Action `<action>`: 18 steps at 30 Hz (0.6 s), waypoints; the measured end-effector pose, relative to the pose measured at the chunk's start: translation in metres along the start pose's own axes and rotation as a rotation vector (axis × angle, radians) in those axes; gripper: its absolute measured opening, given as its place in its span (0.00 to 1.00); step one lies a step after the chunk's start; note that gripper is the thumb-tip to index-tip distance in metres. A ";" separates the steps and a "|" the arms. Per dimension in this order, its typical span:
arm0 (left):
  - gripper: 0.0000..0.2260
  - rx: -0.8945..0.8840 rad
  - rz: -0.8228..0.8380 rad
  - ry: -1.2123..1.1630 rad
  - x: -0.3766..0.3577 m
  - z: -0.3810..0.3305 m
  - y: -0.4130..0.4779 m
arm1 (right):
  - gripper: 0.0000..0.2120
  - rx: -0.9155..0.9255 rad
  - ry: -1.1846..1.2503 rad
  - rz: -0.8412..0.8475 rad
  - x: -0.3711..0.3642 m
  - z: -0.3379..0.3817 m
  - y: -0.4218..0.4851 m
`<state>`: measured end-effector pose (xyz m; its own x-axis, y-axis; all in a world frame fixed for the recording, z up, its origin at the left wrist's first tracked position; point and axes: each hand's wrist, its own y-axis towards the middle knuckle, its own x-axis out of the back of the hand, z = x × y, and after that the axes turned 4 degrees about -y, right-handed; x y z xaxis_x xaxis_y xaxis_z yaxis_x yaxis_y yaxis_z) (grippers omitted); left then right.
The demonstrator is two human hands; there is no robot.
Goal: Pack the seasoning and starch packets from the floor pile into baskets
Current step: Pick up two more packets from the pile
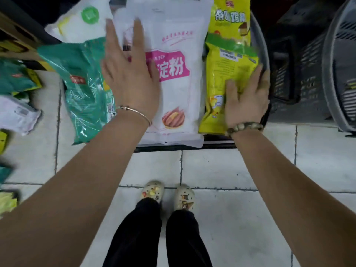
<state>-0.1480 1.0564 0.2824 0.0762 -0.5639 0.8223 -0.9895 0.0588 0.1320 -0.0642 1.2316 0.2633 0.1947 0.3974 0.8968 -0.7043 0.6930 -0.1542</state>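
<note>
Pale floor tiles [231, 170] fill the low half of the view, with two feet in the middle. Empty gray baskets [308, 74] stand on the right, maybe waiting for more packets.

Just ahead sits the basket [217, 143] being filled. Packets lie flat in it, side by side, so I think more can go on top. The big white starch packet [179, 97] is in the middle. The yellow packet [231, 74] lies along the right wall. A green packet [84, 89] leans at the left side. The pile [17, 78] is on the floor, far left.

The left hand [127, 78] is over the white packet with its fingers straight and apart, holding nothing. The right hand [246, 101] lies flat on the yellow packet, fingers spread, as if patting it down.

Packets cover most of the basket, so I cannot tell how full it is. The left hand is blurry, so I cannot tell if it touches. The pile is cut off at the edge.
</note>
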 end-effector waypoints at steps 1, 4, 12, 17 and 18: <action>0.25 -0.073 0.074 0.090 -0.002 -0.003 -0.005 | 0.35 0.092 -0.044 0.073 -0.007 0.004 -0.007; 0.25 -0.132 0.246 0.127 -0.007 -0.006 -0.012 | 0.35 0.219 -0.044 0.157 -0.019 0.012 -0.018; 0.31 -0.095 0.374 0.260 -0.012 -0.010 -0.011 | 0.36 0.183 -0.118 0.296 -0.013 0.011 -0.013; 0.30 -0.067 0.504 0.296 0.000 -0.018 -0.005 | 0.36 0.150 -0.226 0.450 0.002 0.018 -0.008; 0.31 -0.065 0.540 0.317 0.004 -0.020 -0.002 | 0.37 0.142 -0.241 0.482 0.007 0.020 -0.006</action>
<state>-0.1434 1.0705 0.2967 -0.3899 -0.1695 0.9051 -0.8897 0.3229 -0.3228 -0.0722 1.2181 0.2784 -0.3221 0.4891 0.8106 -0.7633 0.3722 -0.5280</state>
